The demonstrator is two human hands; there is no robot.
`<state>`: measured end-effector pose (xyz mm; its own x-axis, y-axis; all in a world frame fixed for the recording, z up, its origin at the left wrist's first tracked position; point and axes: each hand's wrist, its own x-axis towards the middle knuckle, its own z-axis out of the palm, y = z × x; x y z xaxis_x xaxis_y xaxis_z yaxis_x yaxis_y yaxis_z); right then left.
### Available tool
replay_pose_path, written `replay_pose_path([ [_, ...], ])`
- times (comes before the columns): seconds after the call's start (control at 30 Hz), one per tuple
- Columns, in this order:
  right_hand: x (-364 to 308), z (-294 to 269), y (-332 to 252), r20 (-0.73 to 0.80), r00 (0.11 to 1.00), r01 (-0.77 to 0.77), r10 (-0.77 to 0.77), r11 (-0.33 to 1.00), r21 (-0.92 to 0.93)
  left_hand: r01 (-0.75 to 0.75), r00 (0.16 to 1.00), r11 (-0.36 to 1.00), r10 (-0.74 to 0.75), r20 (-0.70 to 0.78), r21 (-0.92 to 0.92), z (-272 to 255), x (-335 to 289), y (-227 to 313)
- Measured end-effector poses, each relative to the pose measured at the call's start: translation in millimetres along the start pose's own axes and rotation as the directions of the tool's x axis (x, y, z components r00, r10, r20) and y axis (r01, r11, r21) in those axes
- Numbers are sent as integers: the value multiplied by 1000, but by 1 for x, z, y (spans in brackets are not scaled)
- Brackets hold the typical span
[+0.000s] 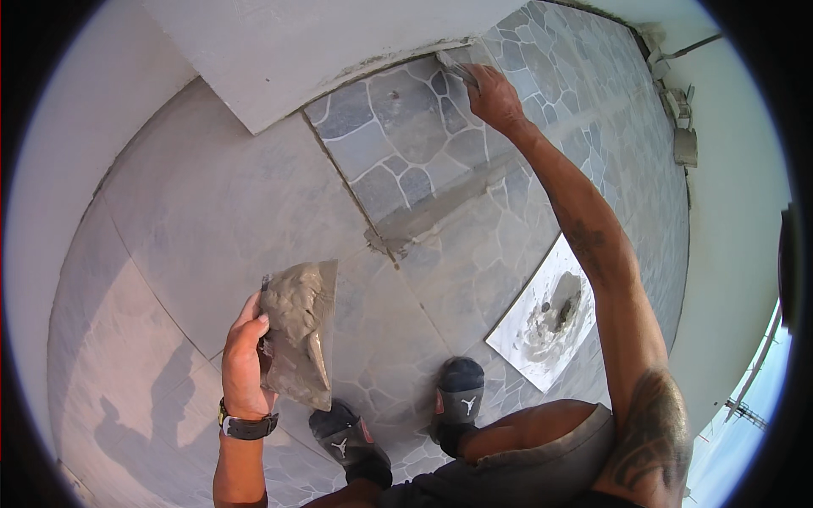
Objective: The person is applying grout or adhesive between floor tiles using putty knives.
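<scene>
My left hand (247, 356), with a watch on its wrist, grips the edge of a flat plate (292, 377). Wet grey mortar (298, 296) is heaped on that plate, thickest at its far end. Far ahead, my right hand (498, 97) is closed around a putty knife (456, 68). Its blade meets the joint where the stone-patterned floor tile (406, 114) runs to the base of the white wall (339, 38). Part of the knife's handle is hidden in my fingers. A dark gap line (347, 182) runs along the tile's left side, with a grey mortar smear (440, 203) along its near edge.
A white square board (542, 360) with more mortar on it lies on the floor by my right arm. My sandalled feet (460, 394) stand nearby. Rubble pieces and a small container (685, 146) sit along the right wall. Plain tiles (212, 220) cover the left.
</scene>
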<state>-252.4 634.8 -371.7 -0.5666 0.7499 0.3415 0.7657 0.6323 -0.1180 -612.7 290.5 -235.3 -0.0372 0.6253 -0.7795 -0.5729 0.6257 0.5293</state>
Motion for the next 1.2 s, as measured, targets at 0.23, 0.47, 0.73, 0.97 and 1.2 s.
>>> replay_pose_path([
  [0.23,15,12,38,-40,964,-267,264,956,-125,25,999,1000,-25,-26,12,-12,5,16],
  [0.47,32,55,-10,-42,983,-182,177,945,-273,7,999,999,-9,-47,-47,-43,20,10],
  [0.73,25,17,-88,19,993,119,-117,976,-184,-148,985,989,148,-84,5,22,25,0],
  [0.97,-3,-103,-187,594,780,-545,198,681,489,-220,976,973,219,-10,-66,-15,10,-13],
  [1.2,-60,-172,-346,536,834,-534,130,432,727,-231,971,944,210,-112,-238,-80,-57,-23],
])
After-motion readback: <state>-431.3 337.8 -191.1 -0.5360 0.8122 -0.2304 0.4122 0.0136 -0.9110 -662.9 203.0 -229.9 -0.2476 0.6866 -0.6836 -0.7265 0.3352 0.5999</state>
